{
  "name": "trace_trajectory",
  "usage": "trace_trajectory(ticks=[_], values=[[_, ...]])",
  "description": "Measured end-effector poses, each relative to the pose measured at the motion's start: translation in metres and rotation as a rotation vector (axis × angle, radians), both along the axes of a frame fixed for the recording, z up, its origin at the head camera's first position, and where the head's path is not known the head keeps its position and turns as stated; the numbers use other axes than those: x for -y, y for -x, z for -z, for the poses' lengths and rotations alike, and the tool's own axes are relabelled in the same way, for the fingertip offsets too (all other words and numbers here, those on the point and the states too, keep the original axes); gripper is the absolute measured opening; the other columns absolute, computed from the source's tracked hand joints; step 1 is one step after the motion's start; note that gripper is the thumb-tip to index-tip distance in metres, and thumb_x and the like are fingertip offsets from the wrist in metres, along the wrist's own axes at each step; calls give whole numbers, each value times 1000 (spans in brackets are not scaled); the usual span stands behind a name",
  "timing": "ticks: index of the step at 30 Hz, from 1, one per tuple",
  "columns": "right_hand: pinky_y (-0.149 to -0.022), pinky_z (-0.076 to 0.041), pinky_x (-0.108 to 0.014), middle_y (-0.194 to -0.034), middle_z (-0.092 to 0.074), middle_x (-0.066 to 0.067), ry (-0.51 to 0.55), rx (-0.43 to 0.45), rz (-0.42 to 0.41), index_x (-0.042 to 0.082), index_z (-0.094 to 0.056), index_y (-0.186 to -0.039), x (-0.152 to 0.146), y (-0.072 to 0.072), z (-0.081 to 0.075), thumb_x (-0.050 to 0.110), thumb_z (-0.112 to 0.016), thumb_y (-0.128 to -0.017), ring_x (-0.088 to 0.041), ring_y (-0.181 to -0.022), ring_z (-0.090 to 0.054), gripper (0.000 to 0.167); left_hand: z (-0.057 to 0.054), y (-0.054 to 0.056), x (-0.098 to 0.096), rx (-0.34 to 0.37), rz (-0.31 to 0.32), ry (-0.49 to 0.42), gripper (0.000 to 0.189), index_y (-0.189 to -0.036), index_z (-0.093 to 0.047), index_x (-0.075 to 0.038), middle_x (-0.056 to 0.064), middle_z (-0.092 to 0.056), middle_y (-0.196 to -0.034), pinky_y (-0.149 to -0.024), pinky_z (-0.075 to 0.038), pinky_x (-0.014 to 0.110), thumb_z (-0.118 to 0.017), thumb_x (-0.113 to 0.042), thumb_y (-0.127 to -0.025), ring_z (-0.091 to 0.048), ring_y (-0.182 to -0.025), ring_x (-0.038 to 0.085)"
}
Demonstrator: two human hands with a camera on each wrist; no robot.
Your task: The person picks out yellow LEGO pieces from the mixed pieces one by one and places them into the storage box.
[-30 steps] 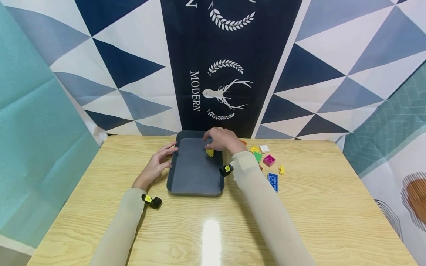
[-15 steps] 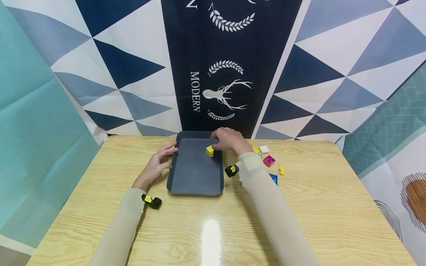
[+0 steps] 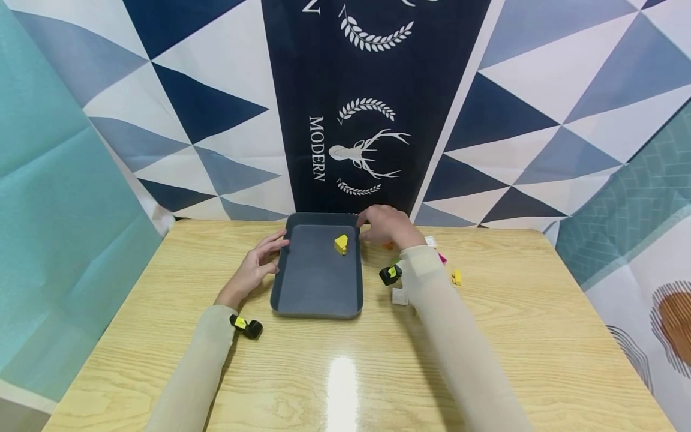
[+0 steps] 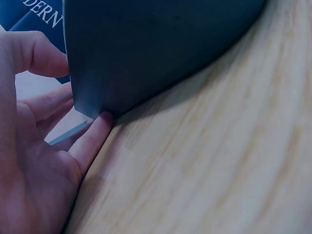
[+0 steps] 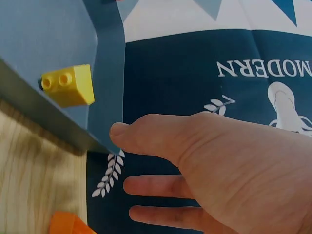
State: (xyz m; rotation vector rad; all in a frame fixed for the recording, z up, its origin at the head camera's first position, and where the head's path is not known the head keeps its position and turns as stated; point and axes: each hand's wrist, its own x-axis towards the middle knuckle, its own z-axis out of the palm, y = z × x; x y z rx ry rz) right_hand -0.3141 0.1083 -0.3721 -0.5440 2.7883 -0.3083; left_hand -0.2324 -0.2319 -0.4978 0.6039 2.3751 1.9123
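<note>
A dark grey tray lies at the back of the table. My left hand rests along its left side, and in the left wrist view several fingertips touch the outer wall and rim of the tray. Inside the tray, near its right side, sits a yellow sloped toy brick, its studs turned sideways in the right wrist view. My right hand is at the tray's back right corner, holding nothing. The thumb overlaps the rim there and two fingers stretch out below it.
Right of the tray lie loose toy bricks, partly behind the right arm: an orange piece, a white one, another white one and a small yellow piece. A patterned cloth rises behind the table.
The right hand has let go of the yellow brick, which stays in the tray, and has moved right to the tray's edge. The left hand and the tray have not moved.
</note>
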Motion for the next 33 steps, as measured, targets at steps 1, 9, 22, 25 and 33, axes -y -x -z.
trace_trajectory(ticks=[1,9,22,25,33], values=[[-123,-50,-61,-160,-68,-13,-2,2,1,15,-78,-144,-2,1,0,26,-76,-106,-36,-142,-60,40,0,0,0,-1,1,-1,64,-158,-49,19,30,-27,-184,-100,-52,13,-50,17,-94,-39,-161,58],[-122,-52,-60,-158,-69,-15,-30,-8,-4,17,-79,-140,-26,17,11,26,-76,-104,-38,-139,-63,37,-2,0,-2,0,1,1,63,-158,-50,18,29,-27,-184,-98,-52,12,-52,14,-95,-41,-161,54],[-121,-52,-64,-158,-70,-12,-74,7,51,21,-79,-140,-58,35,23,33,-79,-103,-33,-138,-64,39,-2,0,-1,6,-2,-5,61,-157,-51,19,29,-28,-184,-95,-52,14,-50,15,-96,-39,-161,58],[-115,-55,-61,-155,-71,-14,-64,27,58,18,-79,-140,-65,32,20,33,-78,-104,-34,-130,-65,39,-2,0,-1,11,-2,-7,61,-157,-51,19,29,-27,-184,-97,-51,13,-52,14,-96,-39,-161,57],[-105,-58,-56,-144,-74,-20,-74,45,84,9,-77,-140,-73,13,-1,25,-75,-106,-34,-112,-65,37,-1,0,0,3,-3,-8,62,-157,-51,19,29,-28,-184,-99,-52,14,-50,17,-95,-40,-161,58]])
